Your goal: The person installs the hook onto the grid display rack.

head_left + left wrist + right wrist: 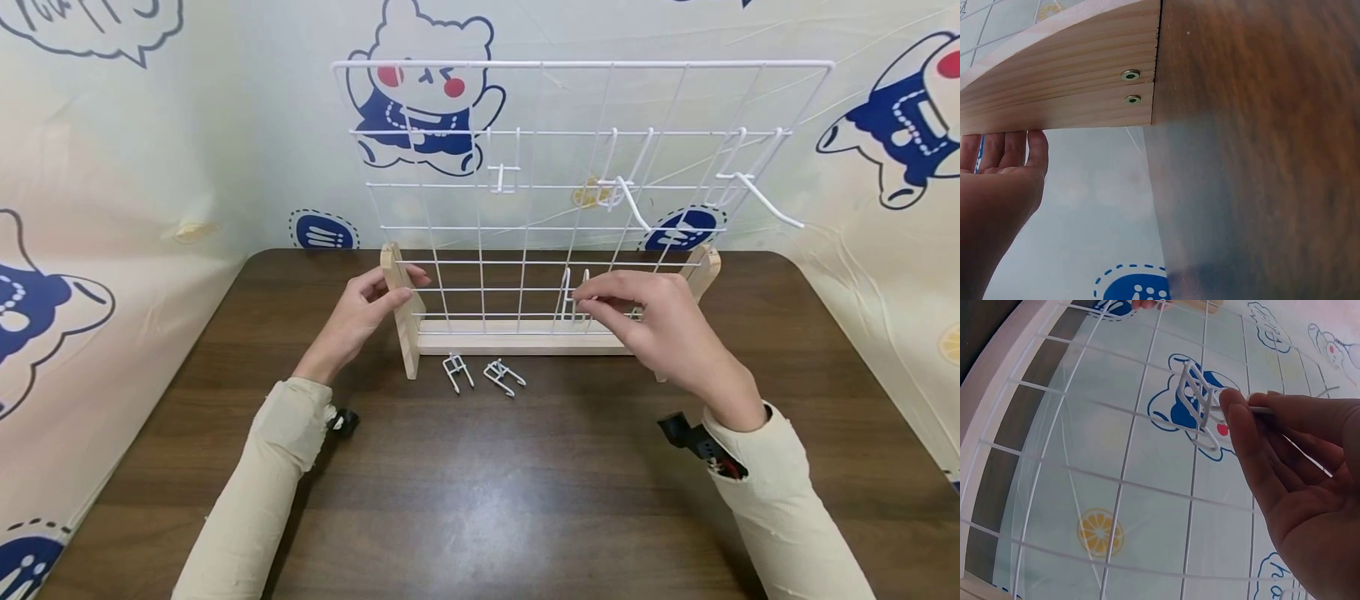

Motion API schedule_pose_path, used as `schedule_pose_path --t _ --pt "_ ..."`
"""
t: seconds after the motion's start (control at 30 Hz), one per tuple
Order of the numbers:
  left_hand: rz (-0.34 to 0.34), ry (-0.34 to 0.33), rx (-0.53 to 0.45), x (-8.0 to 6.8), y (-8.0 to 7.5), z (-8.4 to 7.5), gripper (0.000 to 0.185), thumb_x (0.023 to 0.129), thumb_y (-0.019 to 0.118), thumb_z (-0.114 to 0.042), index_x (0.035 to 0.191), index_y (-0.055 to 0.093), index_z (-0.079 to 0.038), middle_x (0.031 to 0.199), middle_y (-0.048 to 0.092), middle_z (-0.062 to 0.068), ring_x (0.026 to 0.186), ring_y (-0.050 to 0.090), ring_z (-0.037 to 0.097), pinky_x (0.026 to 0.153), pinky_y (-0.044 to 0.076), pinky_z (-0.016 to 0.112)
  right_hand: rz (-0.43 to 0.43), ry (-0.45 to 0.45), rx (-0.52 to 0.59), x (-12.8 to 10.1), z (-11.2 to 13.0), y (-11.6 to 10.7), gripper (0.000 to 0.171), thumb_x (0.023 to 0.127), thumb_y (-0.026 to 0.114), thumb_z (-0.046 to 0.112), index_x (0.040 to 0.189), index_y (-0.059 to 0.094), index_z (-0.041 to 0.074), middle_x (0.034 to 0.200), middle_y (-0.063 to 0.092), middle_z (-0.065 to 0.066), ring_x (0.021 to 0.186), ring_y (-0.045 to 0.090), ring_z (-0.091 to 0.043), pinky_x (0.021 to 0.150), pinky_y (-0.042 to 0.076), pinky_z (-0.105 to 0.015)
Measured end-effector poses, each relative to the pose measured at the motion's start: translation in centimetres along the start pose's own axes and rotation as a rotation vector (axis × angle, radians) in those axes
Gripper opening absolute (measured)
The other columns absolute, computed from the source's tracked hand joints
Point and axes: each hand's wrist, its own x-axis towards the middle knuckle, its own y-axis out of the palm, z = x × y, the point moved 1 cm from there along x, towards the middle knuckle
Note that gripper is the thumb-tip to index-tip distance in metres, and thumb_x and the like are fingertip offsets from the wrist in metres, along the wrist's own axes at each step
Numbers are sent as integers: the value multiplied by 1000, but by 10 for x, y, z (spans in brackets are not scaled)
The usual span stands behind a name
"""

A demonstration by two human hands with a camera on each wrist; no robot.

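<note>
Three white wire hooks (622, 196) already hung along an upper rung of the white wire grid panel (525, 192) in its pale wooden stand (517, 340); two more white wire hooks (483, 372) lay on the dark wooden tabletop (480, 483), seemingly waiting. The right hand (660, 321) pinched a white wire hook (1200, 403) against a low rung, fingers curled. The left hand (360, 312) gripped the stand's left upright, steadying it.

Both arms wear long cream sleeves (255, 492), each with a small black camera mount (693, 439) strapped at the wrist.
</note>
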Motion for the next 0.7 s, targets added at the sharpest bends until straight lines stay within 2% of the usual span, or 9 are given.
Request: schedule_pose_path --t 0.17,0.33,0.53,0.7 --pt "-1 -1 4 0 0 0 33 101 60 -23 130 62 -7 127 63 13 116 56 24 100 44 32 -65 -41 -14 2 0 -2 16 86 75 -1 98 78 10 94 76 2 81 67 -8 74 48 -14" --pt "1 4 -4 0 0 1 34 101 60 -22 130 62 -7 127 63 14 116 57 24 99 44 31 -106 -78 -56 2 0 -1 16 85 75 -4 98 77 5 97 76 -3 90 71 -16 84 46 -14" --pt "1 1 -2 -1 -1 1 33 101 60 -21 131 61 -7 128 63 14 116 56 24 99 44 31 -129 -80 -93 2 -1 -1 16 85 74 -4 99 77 3 100 76 -7 94 71 -20 87 48 -22" --pt "4 0 -3 0 0 -1 34 101 60 -22 131 61 -7 127 64 12 119 55 29 100 44 31 -131 -62 -84 2 -3 -10 15 84 75 -5 97 77 3 98 76 -6 90 71 -19 84 46 -14"
